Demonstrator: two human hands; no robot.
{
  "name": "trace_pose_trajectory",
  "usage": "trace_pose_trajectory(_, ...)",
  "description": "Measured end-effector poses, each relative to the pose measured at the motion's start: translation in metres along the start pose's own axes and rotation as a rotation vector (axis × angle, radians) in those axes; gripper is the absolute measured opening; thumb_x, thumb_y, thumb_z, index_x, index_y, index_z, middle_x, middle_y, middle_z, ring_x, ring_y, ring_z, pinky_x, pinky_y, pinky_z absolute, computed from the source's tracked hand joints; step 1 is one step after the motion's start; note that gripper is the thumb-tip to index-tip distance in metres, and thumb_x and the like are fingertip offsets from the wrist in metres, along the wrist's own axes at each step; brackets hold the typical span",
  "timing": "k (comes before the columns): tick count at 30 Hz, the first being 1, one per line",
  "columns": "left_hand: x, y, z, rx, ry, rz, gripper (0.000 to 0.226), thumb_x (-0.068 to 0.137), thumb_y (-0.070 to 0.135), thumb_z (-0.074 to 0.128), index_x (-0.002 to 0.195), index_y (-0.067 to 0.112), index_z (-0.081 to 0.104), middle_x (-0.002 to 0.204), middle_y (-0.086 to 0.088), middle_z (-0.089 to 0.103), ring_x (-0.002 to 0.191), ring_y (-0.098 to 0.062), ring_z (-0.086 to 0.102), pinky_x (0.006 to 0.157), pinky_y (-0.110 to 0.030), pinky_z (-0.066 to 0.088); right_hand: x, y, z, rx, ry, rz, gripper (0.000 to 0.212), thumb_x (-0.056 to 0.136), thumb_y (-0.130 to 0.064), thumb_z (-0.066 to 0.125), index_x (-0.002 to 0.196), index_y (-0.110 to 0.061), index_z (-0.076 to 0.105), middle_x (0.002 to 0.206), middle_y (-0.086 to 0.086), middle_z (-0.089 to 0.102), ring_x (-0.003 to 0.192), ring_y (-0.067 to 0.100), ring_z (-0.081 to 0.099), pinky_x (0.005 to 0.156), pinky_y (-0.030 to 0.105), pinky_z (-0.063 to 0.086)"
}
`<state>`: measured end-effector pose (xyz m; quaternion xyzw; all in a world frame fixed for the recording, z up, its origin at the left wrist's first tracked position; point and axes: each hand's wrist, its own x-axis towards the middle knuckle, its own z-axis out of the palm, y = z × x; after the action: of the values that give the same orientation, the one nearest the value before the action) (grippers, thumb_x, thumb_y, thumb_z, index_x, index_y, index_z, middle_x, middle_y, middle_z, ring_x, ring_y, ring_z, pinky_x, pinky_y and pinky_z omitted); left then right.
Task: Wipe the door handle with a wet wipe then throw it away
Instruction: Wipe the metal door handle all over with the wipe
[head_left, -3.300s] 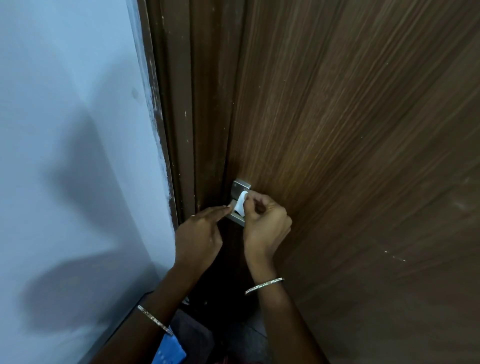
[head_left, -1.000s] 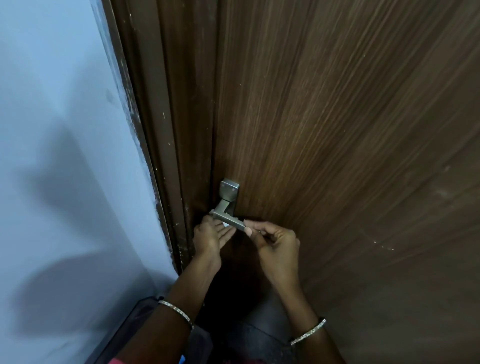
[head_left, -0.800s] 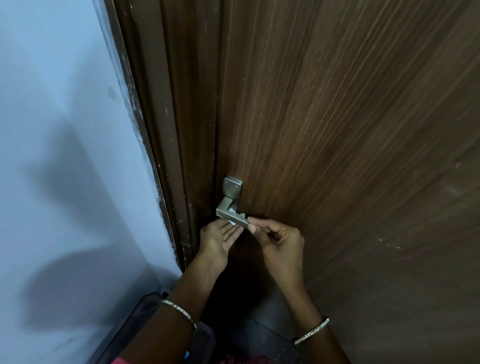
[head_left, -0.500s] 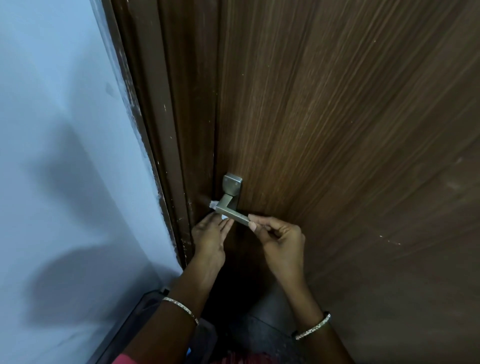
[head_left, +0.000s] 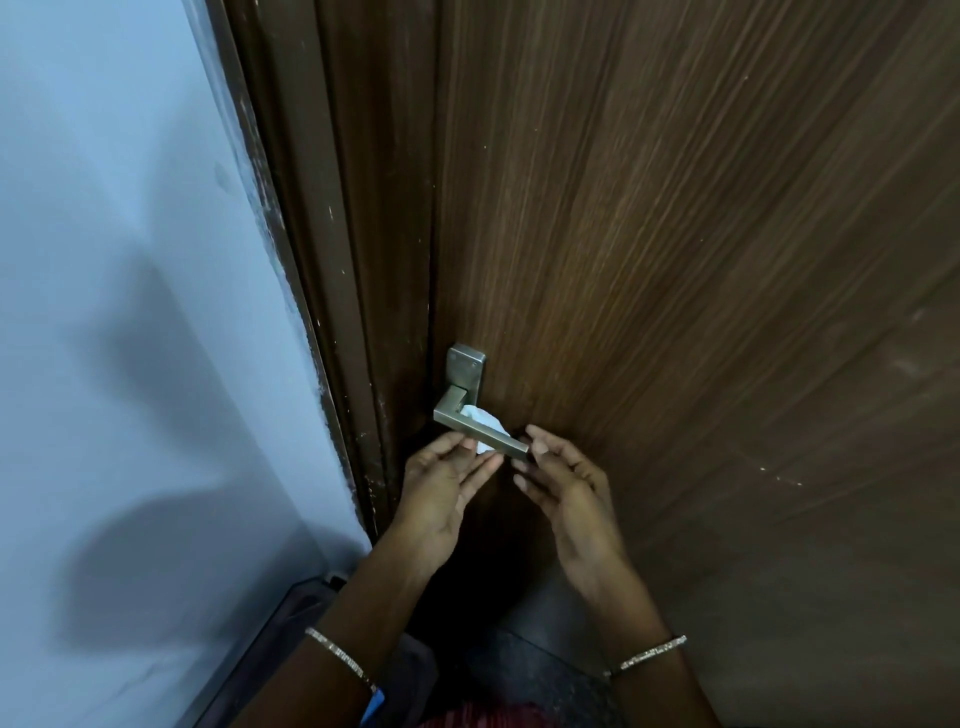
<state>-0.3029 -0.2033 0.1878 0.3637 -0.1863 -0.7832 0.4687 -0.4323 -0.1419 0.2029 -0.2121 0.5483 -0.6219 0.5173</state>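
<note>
A brushed-metal lever door handle (head_left: 470, 427) sticks out from its backplate (head_left: 466, 366) on the brown wooden door (head_left: 675, 260). A white wet wipe (head_left: 484, 418) is wrapped behind the lever, and its lower end shows under the bar. My left hand (head_left: 447, 493) is below the lever and pinches that lower end of the wipe between thumb and fingers. To the right of the lever's free end, my right hand (head_left: 566, 499) has its fingers apart, with the thumb tip touching the end of the bar.
A pale blue wall (head_left: 130, 312) fills the left, edged by the dark brown door frame (head_left: 353, 260). A dark, bin-like object (head_left: 291, 618) stands at the wall's foot at the bottom left. Dark speckled floor (head_left: 545, 675) lies between my forearms.
The wipe has moved from the lever's corner to behind the bar and now shows above it. My left hand shifted right under the lever. My right hand's fingers loosened at the lever's end.
</note>
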Motion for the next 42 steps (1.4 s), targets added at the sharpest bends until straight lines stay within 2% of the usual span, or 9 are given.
trace_pose_trajectory(5,-0.004,0.002,-0.007,0.087,-0.098,-0.035,0.021,0.094,-0.004,0.053,0.111,-0.005,0.065,0.106,-0.021,0.072,0.104,-0.028,0.070,0.080,-0.028,0.058,0.004,-0.008,0.008,0.128,-0.220,0.179,0.035,0.103,-0.031,0.050,0.131,-0.019,0.067,0.130,0.011,0.070,0.115,0.022,0.066,0.108,0.042,0.048)
trace_pose_trajectory(9,-0.009,0.002,-0.007,0.104,-0.180,-0.116,0.026,0.092,-0.007,0.051,0.113,-0.005,0.067,0.113,-0.023,0.070,0.109,-0.030,0.067,0.081,-0.028,0.057,0.006,-0.013,0.013,0.228,-0.198,0.266,0.035,0.095,-0.035,0.060,0.116,-0.014,0.076,0.115,0.011,0.075,0.096,0.015,0.072,0.095,0.032,0.053)
trace_pose_trajectory(12,-0.015,0.002,-0.009,0.033,-0.256,-0.231,0.032,0.094,-0.005,0.047,0.124,-0.004,0.060,0.121,-0.023,0.066,0.115,-0.029,0.064,0.084,-0.030,0.057,0.004,-0.013,0.010,0.274,-0.102,0.255,0.032,0.098,-0.023,0.060,0.119,-0.003,0.072,0.116,0.015,0.072,0.093,0.017,0.072,0.094,0.031,0.052)
trace_pose_trajectory(17,-0.016,0.016,-0.023,0.240,-0.129,-0.234,0.026,0.097,0.005,0.050,0.117,0.003,0.066,0.112,-0.017,0.072,0.105,-0.027,0.070,0.075,-0.029,0.059,-0.017,-0.011,0.000,0.008,0.052,-0.225,0.025,0.097,-0.003,0.060,0.112,-0.012,0.077,0.114,0.006,0.078,0.111,0.014,0.072,0.094,0.024,0.056)
trace_pose_trajectory(22,-0.010,0.032,-0.034,0.324,0.020,-0.052,0.026,0.098,0.008,0.050,0.117,0.013,0.067,0.110,-0.007,0.074,0.100,-0.023,0.072,0.072,-0.030,0.059,-0.030,-0.004,0.005,-0.703,0.074,-0.679,0.041,0.094,0.004,0.062,0.126,-0.021,0.072,0.127,-0.004,0.072,0.122,0.003,0.065,0.103,0.021,0.050)
trace_pose_trajectory(25,-0.010,0.032,-0.033,0.395,0.067,0.052,0.031,0.100,0.007,0.045,0.121,0.021,0.063,0.113,-0.003,0.073,0.099,-0.020,0.072,0.076,-0.033,0.059,-0.023,0.005,0.020,-1.072,0.036,-0.835,0.060,0.082,0.018,0.058,0.131,-0.014,0.067,0.137,0.005,0.065,0.135,0.014,0.055,0.116,0.033,0.041)
trace_pose_trajectory(28,-0.012,0.029,-0.030,0.444,0.082,0.103,0.034,0.101,0.005,0.041,0.122,0.022,0.061,0.114,-0.002,0.070,0.097,-0.019,0.072,0.074,-0.032,0.059,-0.009,0.004,0.046,-1.398,0.022,-0.934,0.052,0.085,0.001,0.048,0.132,-0.012,0.066,0.138,0.009,0.065,0.134,0.020,0.056,0.116,0.041,0.041)
trace_pose_trajectory(33,-0.016,0.028,-0.030,0.461,0.111,0.110,0.037,0.100,0.001,0.040,0.123,0.020,0.062,0.114,-0.003,0.070,0.094,-0.018,0.072,0.073,-0.032,0.058,0.004,0.011,0.071,-1.542,-0.017,-1.044,0.048,0.091,-0.016,0.042,0.130,-0.011,0.068,0.134,0.012,0.067,0.127,0.022,0.063,0.108,0.039,0.050)
trace_pose_trajectory(42,-0.027,0.032,-0.032,0.513,0.073,0.067,0.033,0.099,0.007,0.047,0.121,0.026,0.061,0.114,0.000,0.070,0.095,-0.016,0.073,0.076,-0.035,0.059,-0.028,0.008,0.006,-1.483,0.118,-1.073,0.050,0.088,0.000,0.048,0.133,-0.012,0.066,0.139,0.008,0.063,0.128,0.019,0.062,0.104,0.029,0.048)
